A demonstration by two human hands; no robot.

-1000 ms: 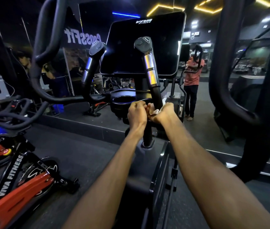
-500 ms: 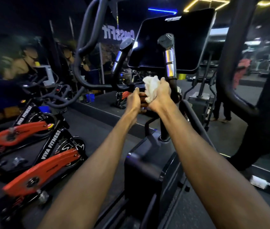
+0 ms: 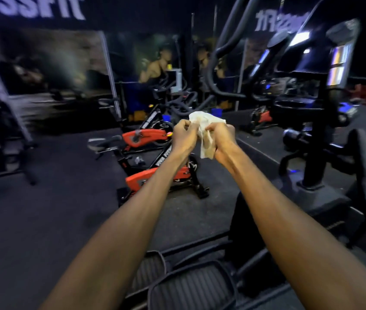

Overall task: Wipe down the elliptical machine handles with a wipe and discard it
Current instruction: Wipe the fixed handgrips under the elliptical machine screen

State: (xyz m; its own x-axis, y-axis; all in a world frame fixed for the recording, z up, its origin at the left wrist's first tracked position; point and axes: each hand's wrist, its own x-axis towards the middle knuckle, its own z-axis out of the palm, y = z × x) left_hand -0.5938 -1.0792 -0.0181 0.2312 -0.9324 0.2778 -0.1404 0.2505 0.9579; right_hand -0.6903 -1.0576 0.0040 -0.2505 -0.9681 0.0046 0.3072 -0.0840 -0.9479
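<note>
A crumpled white wipe (image 3: 204, 130) hangs between my two hands in mid-air, left of the elliptical machine. My left hand (image 3: 183, 135) pinches its upper left part, and my right hand (image 3: 221, 136) grips its right side, a loose end dangling below. The elliptical's short silver-banded handles (image 3: 337, 61) stand at the upper right, apart from both hands. Its long curved black handle (image 3: 219, 70) rises behind the wipe. The elliptical's ribbed pedals (image 3: 191, 285) lie beneath my forearms.
Two red and black spin bikes (image 3: 155, 175) stand on the dark floor just beyond my hands. A mirror wall with a low ledge (image 3: 262, 148) runs behind the elliptical. More dark gym frames (image 3: 9, 135) blur at the left.
My view has swung left, away from the console. Both hands came off the right handle and moved left with the wipe, which now hangs more unfolded between them.
</note>
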